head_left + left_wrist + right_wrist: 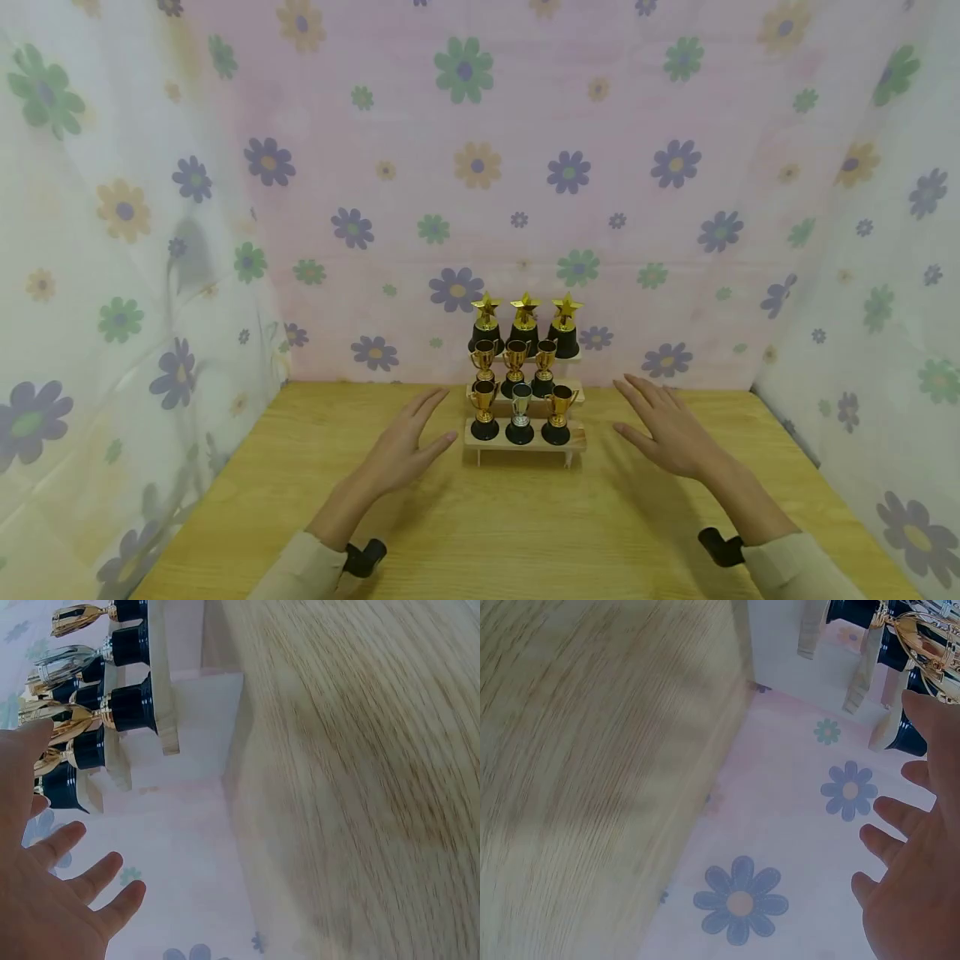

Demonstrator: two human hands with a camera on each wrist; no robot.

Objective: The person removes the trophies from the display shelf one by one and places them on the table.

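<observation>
A three-step wooden display stand (525,445) stands at the back middle of the table, full of small trophies on black bases. On its top step are three gold star trophies (526,312). Three gold cups (515,357) fill the middle step. Along the bottom step, a silver cup (521,404) sits between two gold cups. My left hand (405,450) hovers left of the stand, fingers spread and holding nothing. To the right of the stand, my right hand (667,429) is also held with straight fingers, apart from everything. Both wrist views show the stand beyond the thumb.
The light wooden table (525,533) spreads in front of and beside the stand. A pink flowered cloth (517,125) hangs right behind it, and pale flowered cloths close in the left and right sides.
</observation>
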